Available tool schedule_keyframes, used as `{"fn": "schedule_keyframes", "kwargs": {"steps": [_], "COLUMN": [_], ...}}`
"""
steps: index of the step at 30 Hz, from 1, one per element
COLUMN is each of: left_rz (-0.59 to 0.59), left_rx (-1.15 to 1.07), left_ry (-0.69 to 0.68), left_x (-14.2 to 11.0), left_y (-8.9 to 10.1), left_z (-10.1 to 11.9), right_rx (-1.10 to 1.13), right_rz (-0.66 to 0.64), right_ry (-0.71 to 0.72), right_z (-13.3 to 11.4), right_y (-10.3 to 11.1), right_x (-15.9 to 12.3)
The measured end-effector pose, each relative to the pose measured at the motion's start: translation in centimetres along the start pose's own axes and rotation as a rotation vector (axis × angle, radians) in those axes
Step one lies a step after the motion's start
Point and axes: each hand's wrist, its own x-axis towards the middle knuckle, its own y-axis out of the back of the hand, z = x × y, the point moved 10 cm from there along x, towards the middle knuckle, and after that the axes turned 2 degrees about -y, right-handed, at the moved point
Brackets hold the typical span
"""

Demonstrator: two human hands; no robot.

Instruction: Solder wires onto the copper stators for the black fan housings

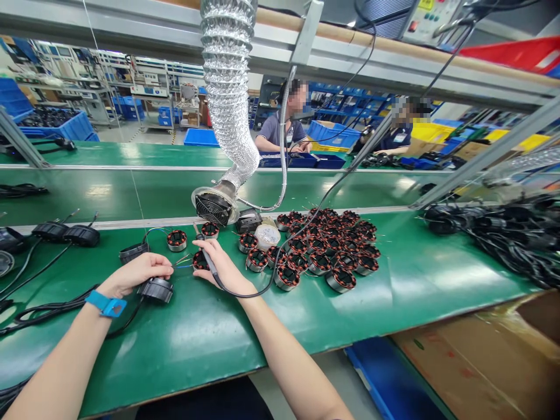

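My left hand [146, 271] is closed, thumb and fingertips pinching thin coloured wires [182, 261] just above a black round motor housing [156, 290] with a black cable. In my right hand [227, 269] is a soldering iron [212, 268], its tip pointing up and away from me. The same hand's fingers rest against a copper-wound stator [200, 261], and the wires run towards it. Two more stators, one on the left [177, 240] and one behind the iron [210, 230], stand nearby. Another black housing [134, 252] sits behind my left hand.
A fume hose [230, 87] with a fan [214, 207] hangs over the green bench [411, 262]. Many stators [321, 245] crowd right of centre. Black cables [503, 245] pile up far right; corded housings [82, 234] lie left. Two people sit across the line.
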Motion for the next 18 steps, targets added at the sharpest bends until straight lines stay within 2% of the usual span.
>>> {"fn": "schedule_keyframes", "kwargs": {"steps": [5, 12, 18], "left_rz": [0.021, 0.07, 0.052], "left_rx": [-0.033, 0.097, 0.002], "left_ry": [0.011, -0.032, -0.017], "left_x": [0.6, 0.9, 0.9], "left_y": [-1.4, -2.2, -2.9], "left_z": [0.1, 0.6, 0.7], "right_rx": [0.012, 0.05, 0.05], "right_rz": [0.005, 0.012, 0.021], "right_ry": [0.015, 0.025, 0.028], "right_z": [0.0, -0.2, 0.0], "right_y": [-0.3, -0.8, -1.0], "right_x": [0.0, -0.1, -0.2]}}
